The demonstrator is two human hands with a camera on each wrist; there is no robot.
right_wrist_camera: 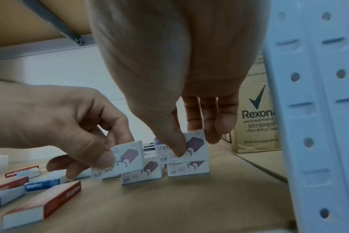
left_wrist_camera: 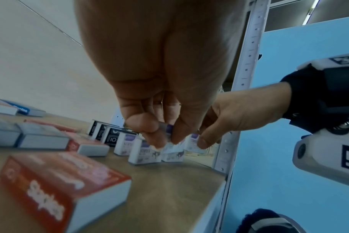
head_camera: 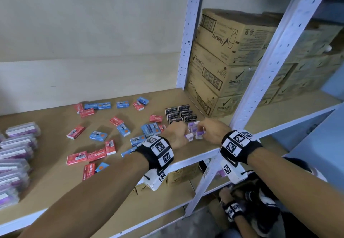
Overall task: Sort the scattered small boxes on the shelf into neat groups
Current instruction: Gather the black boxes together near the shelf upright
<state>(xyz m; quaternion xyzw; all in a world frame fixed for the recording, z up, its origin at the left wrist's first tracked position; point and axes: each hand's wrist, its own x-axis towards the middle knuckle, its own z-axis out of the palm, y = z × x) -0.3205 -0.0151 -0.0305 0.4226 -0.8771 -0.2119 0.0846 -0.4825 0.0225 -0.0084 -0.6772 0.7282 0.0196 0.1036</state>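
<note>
Left hand (right_wrist_camera: 70, 126) pinching a white box (right_wrist_camera: 127, 157), right hand (right_wrist_camera: 189, 97) pinching another (right_wrist_camera: 195, 145) — both held just above the white group (head_camera: 194, 132) at the shelf's (head_camera: 55, 185) front edge, beside the black boxes (head_camera: 179, 114) — red (head_camera: 76, 131) and blue boxes (head_camera: 98, 135) scattered to the left
</note>
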